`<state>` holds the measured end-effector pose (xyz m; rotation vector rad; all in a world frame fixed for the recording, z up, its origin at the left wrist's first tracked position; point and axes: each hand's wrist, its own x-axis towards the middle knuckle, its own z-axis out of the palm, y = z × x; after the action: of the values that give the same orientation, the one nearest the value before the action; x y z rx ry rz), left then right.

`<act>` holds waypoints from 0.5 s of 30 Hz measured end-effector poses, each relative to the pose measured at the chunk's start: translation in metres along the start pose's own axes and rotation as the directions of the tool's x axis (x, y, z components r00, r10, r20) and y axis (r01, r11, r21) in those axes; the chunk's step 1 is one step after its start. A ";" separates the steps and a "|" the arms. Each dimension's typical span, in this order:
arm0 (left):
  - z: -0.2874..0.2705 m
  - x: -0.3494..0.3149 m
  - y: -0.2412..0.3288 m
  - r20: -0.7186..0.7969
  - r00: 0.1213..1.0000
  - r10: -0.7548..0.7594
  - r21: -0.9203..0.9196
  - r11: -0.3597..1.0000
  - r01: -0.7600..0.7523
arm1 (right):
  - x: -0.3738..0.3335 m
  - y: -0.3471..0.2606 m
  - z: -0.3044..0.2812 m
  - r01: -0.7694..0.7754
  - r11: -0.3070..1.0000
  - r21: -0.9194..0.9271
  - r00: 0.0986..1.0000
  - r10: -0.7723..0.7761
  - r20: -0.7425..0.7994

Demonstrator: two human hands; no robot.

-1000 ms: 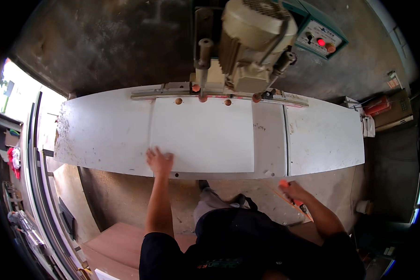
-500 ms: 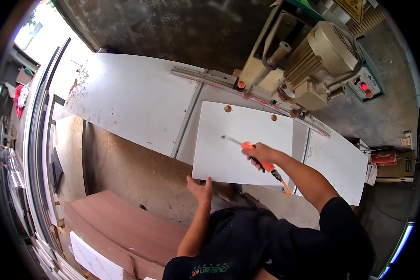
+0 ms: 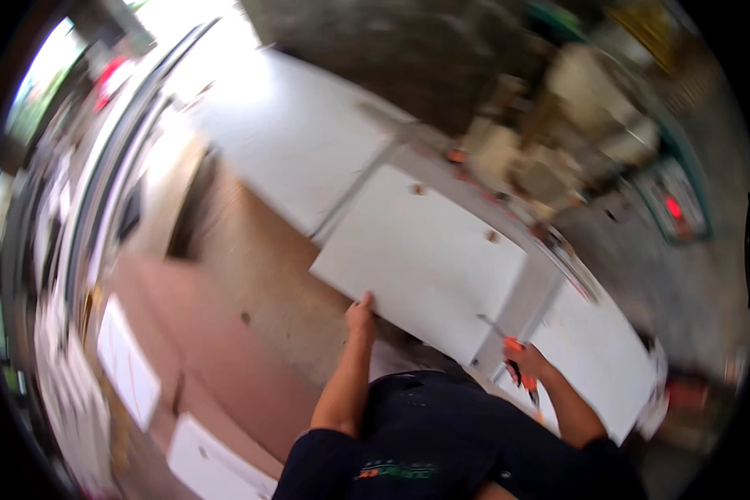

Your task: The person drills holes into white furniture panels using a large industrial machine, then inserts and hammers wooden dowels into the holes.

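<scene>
A white rectangular panel (image 3: pixel 425 258) with two round holes by its far edge lies on a long white worktable (image 3: pixel 308 133). My left hand (image 3: pixel 360 318) is closed on the panel's near edge, thumb on top and the other fingers mostly hidden underneath. In my right hand (image 3: pixel 528 363) is an orange air blow gun (image 3: pixel 515 343), its thin metal nozzle pointing up and left near the panel's right corner. The blow gun's lower end is blurred.
Behind the table stands a machine with a big motor (image 3: pixel 592 92) and a box with a red light (image 3: pixel 673 205). Brown boards (image 3: pixel 225 325) and a white board (image 3: pixel 129 358) lie at lower left. Long metal profiles (image 3: pixel 117 158) run along the left.
The whole view has turned and blurred. My right hand has drawn the blow gun from above the panel's middle toward its right edge. My left hand has closed on the panel's near edge.
</scene>
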<state>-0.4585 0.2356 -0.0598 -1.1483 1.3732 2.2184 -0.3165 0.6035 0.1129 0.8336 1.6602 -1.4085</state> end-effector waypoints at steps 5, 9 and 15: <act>0.021 -0.016 -0.066 0.172 0.964 -0.202 -0.146 0.963 0.228 | 0.018 0.027 -0.018 0.155 0.950 0.272 0.988 -0.149 -0.040; 0.038 -0.051 -0.075 0.163 0.981 -0.106 -0.234 0.962 0.143 | 0.042 0.003 -0.020 0.073 0.982 0.176 0.990 -0.093 0.110; 0.020 -0.072 0.003 0.041 0.954 0.296 -0.122 0.950 -0.289 | 0.069 -0.069 -0.023 0.199 0.961 0.191 0.971 -0.219 0.091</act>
<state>-0.4240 0.2625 0.0007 -0.9571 1.4917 2.5449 -0.4125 0.6142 0.0861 0.6787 1.5883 -1.7416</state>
